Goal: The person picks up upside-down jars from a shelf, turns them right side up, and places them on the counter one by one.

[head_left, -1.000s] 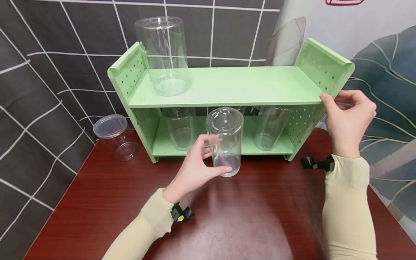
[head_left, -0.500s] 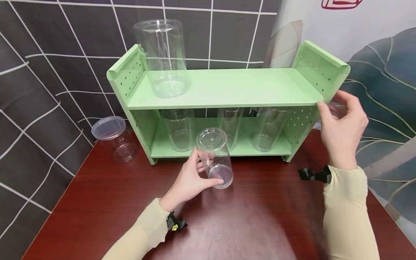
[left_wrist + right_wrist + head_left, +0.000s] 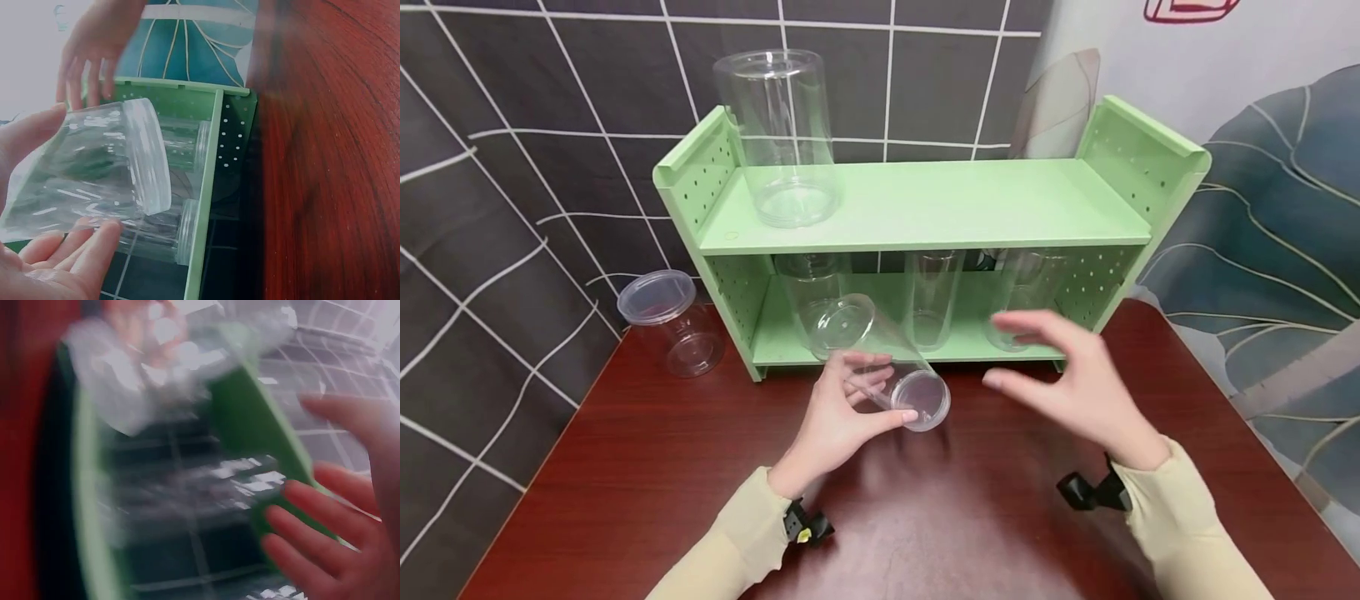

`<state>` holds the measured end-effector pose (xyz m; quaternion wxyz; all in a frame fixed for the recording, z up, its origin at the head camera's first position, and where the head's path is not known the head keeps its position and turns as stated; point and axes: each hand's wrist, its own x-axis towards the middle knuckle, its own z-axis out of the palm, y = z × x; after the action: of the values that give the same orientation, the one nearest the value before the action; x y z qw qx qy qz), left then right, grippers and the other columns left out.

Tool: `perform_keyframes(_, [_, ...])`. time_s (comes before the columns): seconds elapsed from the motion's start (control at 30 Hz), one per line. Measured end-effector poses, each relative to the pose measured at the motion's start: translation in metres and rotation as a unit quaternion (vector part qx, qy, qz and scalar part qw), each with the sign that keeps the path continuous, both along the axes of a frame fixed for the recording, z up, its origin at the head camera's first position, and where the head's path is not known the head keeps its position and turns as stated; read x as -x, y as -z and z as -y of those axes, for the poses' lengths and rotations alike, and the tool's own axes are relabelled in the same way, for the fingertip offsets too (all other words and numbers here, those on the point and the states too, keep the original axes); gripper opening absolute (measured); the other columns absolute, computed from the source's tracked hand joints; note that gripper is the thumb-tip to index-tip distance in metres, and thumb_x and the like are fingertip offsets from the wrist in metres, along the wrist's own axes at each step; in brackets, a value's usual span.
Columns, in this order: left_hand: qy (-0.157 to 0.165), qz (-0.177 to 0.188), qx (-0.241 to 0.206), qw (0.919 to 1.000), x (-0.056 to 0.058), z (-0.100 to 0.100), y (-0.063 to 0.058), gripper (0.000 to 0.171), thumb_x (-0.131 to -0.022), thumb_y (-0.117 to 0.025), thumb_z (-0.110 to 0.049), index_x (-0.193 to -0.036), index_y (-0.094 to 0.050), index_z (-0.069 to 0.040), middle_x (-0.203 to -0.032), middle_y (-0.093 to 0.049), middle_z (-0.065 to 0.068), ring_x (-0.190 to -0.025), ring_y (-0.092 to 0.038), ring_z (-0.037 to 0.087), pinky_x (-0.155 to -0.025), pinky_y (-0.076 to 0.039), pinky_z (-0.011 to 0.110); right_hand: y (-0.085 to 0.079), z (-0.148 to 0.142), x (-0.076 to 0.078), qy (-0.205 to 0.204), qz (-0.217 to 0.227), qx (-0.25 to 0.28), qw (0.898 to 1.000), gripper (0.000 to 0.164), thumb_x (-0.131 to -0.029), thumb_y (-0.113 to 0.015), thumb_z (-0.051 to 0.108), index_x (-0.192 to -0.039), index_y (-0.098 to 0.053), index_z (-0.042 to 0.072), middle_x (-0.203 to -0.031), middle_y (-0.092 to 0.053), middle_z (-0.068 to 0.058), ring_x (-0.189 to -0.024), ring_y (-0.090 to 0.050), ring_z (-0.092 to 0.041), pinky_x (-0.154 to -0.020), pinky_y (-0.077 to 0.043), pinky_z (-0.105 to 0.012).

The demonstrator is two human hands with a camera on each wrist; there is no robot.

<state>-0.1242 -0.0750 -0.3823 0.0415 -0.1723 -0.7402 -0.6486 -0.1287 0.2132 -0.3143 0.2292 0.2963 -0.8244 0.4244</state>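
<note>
My left hand (image 3: 842,412) grips a clear plastic jar (image 3: 891,358) between thumb and fingers in front of the shelf. The jar is tilted, its lidded end low and to the right, its base up and to the left. In the left wrist view the jar's lid (image 3: 150,156) faces the dark red table. My right hand (image 3: 1067,379) hovers to the right of the jar, thumb and fingers spread apart with nothing between them. Blur covers much of the right wrist view, where the right hand (image 3: 337,531) shows spread fingers.
A green two-tier shelf (image 3: 955,204) stands on the red table (image 3: 1000,517). On its top board is a large clear jar (image 3: 782,137); several clear jars stand on the lower board, including one in the middle (image 3: 934,300). A lidded clear jar (image 3: 670,321) stands left of the shelf.
My right hand has let go of the shelf's right side and moved left toward the jar. My left hand has drawn the jar away from the shelf and tipped it from upright to slanted.
</note>
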Motion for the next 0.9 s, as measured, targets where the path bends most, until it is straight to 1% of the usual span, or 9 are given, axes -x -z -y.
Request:
perform_keyframes(0.07, [-0.001, -0.003, -0.015, 0.9999, 0.000, -0.001, 0.000, 0.071, -0.071, -0.094, -0.010, -0.126, -0.048, -0.006, -0.132, -0.062, 0.002, -0.118, -0.064, 0.014, -0.098, -0.052, 0.030, 0.019, 0.002, 0.002, -0.052, 0.059, -0.039, 0.996, 0.076, -0.069, -0.097, 0.015, -0.138, -0.063, 0.012, -0.133, -0.064, 0.003, -0.117, -0.062, -0.018, -0.100, -0.049, -0.029])
perform_keyframes(0.13, [0.000, -0.008, -0.032, 0.9994, -0.001, -0.002, -0.001, 0.071, -0.072, -0.094, -0.008, -0.125, -0.048, -0.006, -0.133, -0.062, 0.006, -0.118, -0.064, 0.016, -0.099, -0.052, 0.031, 0.034, 0.007, 0.002, -0.082, 0.101, -0.054, 0.990, 0.084, -0.070, -0.097, 0.025, -0.143, -0.058, 0.015, -0.140, -0.060, 0.004, -0.123, -0.059, -0.019, -0.104, -0.047, -0.031])
perform_keyframes(0.2, [0.004, -0.015, -0.050, 0.9987, -0.001, -0.003, -0.001, 0.071, -0.072, -0.093, -0.006, -0.125, -0.047, -0.005, -0.133, -0.062, 0.010, -0.118, -0.064, 0.018, -0.099, -0.052, 0.032, 0.046, 0.012, 0.002, -0.096, 0.123, -0.052, 0.986, 0.088, -0.070, -0.096, 0.032, -0.146, -0.055, 0.016, -0.142, -0.058, 0.005, -0.124, -0.059, -0.018, -0.104, -0.047, -0.031])
perform_keyframes(0.3, [0.011, -0.021, -0.074, 0.9970, -0.003, -0.006, -0.002, 0.070, -0.073, -0.092, -0.004, -0.124, -0.045, -0.004, -0.133, -0.061, 0.012, -0.118, -0.064, 0.027, -0.099, -0.053, 0.036, 0.055, 0.020, 0.001, -0.108, 0.133, -0.029, 0.985, 0.088, -0.071, -0.096, 0.033, -0.147, -0.054, 0.017, -0.141, -0.059, 0.003, -0.122, -0.060, -0.019, -0.103, -0.048, -0.034])
perform_keyframes(0.47, [0.024, -0.024, -0.121, 0.9920, -0.005, -0.013, -0.002, 0.067, -0.074, -0.088, 0.004, -0.123, -0.042, 0.000, -0.130, -0.061, 0.015, -0.116, -0.065, 0.035, -0.096, -0.054, 0.047, 0.060, 0.026, 0.000, -0.107, 0.130, 0.003, 0.986, 0.081, -0.073, -0.095, 0.026, -0.144, -0.057, 0.018, -0.135, -0.062, 0.004, -0.118, -0.063, -0.018, -0.100, -0.051, -0.036])
perform_keyframes(0.57, [0.032, -0.032, -0.135, 0.9898, -0.006, -0.017, -0.001, 0.067, -0.074, -0.087, 0.007, -0.123, -0.042, 0.001, -0.129, -0.061, 0.017, -0.113, -0.066, 0.032, -0.094, -0.054, 0.050, 0.061, 0.027, -0.001, -0.098, 0.132, 0.010, 0.986, 0.080, -0.072, -0.095, 0.024, -0.143, -0.057, 0.020, -0.133, -0.063, 0.005, -0.119, -0.062, -0.017, -0.100, -0.051, -0.033])
perform_keyframes(0.67, [0.040, -0.041, -0.137, 0.9890, -0.006, -0.018, -0.001, 0.066, -0.075, -0.086, 0.008, -0.123, -0.042, 0.001, -0.127, -0.061, 0.018, -0.112, -0.066, 0.036, -0.094, -0.054, 0.052, 0.061, 0.027, -0.001, -0.096, 0.134, 0.015, 0.986, 0.081, -0.073, -0.095, 0.022, -0.143, -0.056, 0.021, -0.133, -0.064, 0.005, -0.120, -0.061, -0.018, -0.100, -0.050, -0.031])
perform_keyframes(0.8, [0.051, -0.045, -0.128, 0.9894, -0.005, -0.016, -0.001, 0.063, -0.076, -0.085, 0.009, -0.123, -0.044, 0.003, -0.125, -0.062, 0.019, -0.111, -0.065, 0.041, -0.095, -0.054, 0.048, 0.060, 0.027, -0.002, -0.106, 0.128, 0.025, 0.986, 0.080, -0.073, -0.094, 0.016, -0.144, -0.056, 0.018, -0.132, -0.064, 0.002, -0.118, -0.062, -0.020, -0.099, -0.051, -0.031])
perform_keyframes(0.9, [0.050, -0.042, -0.107, 0.9921, -0.003, -0.011, -0.001, 0.062, -0.076, -0.085, 0.008, -0.128, -0.050, 0.002, -0.125, -0.064, 0.018, -0.112, -0.065, 0.037, -0.097, -0.054, 0.041, 0.058, 0.025, -0.003, -0.123, 0.131, 0.062, 0.982, 0.079, -0.073, -0.091, 0.003, -0.142, -0.055, 0.012, -0.131, -0.063, -0.004, -0.113, -0.064, -0.024, -0.097, -0.052, -0.032])
